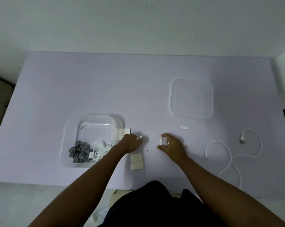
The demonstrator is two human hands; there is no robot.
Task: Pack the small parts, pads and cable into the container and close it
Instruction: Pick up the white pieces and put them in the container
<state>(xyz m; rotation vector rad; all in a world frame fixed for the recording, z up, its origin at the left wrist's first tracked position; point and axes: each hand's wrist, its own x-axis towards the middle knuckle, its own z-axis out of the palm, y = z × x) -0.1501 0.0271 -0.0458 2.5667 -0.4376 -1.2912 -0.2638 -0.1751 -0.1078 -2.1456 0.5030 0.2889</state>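
Toward the left of the surface (89, 79), close to its near edge, the clear container (73, 128) is set open so that things can be dropped in from above. Grey parts (79, 151) and white parts (102, 148) are heaped in its near half. One flat pad (123, 133) is seen touching or just beside the container's right wall.

Just right of that pad, the left hand (132, 143) is held low over the surface. A small white part (141, 137) is pinched at its fingertips, presumably for the short carry into the container beside it. A second pad (136, 161) lies unpacked between this hand and the near edge.

At the middle of the surface, the right hand (171, 145) is curled with thumb and forefinger round a white block (161, 141). Whether the block is lifted off the surface cannot be told. One loose white piece (184, 127) lies just beyond this hand, and another (186, 144) shows at its right side.

Toward the far right corner the lid (191, 99) is laid flat, apparently kept out of the way until the closing step. By the right edge the white cable (233, 154) is sprawled in loose loops, well apart from the container. It will probably need coiling to fit inside.
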